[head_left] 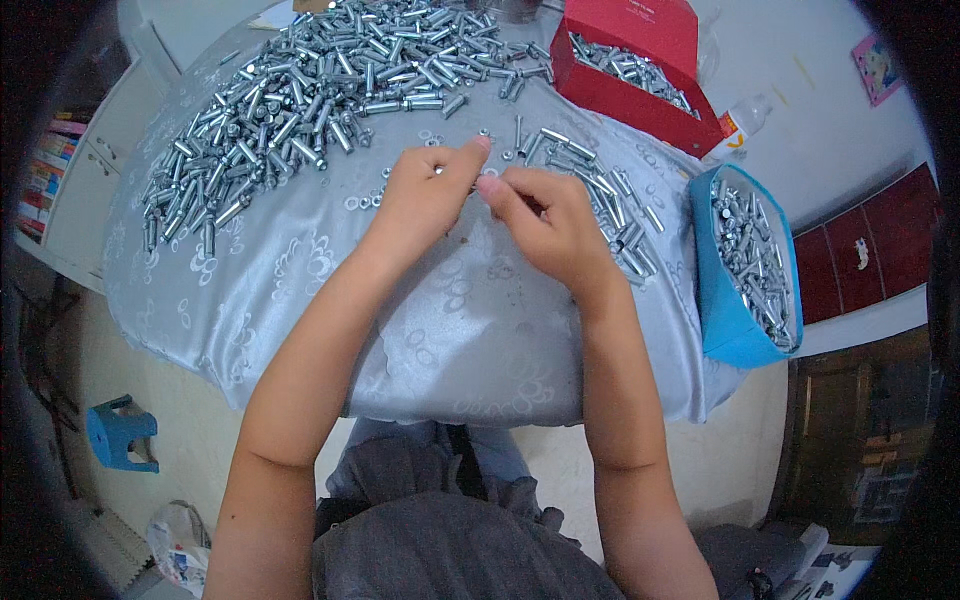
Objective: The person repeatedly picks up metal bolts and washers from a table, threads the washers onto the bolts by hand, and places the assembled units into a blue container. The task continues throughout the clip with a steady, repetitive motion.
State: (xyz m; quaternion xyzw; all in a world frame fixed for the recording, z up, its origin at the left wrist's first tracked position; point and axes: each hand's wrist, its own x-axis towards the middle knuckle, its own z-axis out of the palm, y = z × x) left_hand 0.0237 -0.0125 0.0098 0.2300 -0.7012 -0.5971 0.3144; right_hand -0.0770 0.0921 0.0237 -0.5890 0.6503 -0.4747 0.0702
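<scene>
Over the middle of the table, my left hand (430, 192) and my right hand (555, 218) meet almost fingertip to fingertip. Both are closed in a pinch around small metal parts that the fingers largely cover. A bit of shiny metal shows at the right thumb and forefinger, too small to name. Loose nuts (352, 203) lie just left of my left hand, with a few more beyond the fingertips. Beside my right hand, several silver expansion bolts (610, 195) are scattered. A large heap of the same bolts (330, 75) covers the table's far left.
A red box (595, 92) with its lid up stands at the far right, holding bolts. Near it is a plastic bottle (745, 118). A blue bin (712, 290) full of metal parts sits at the right edge of the silver tablecloth (290, 320). Left on the floor is a blue stool (120, 435).
</scene>
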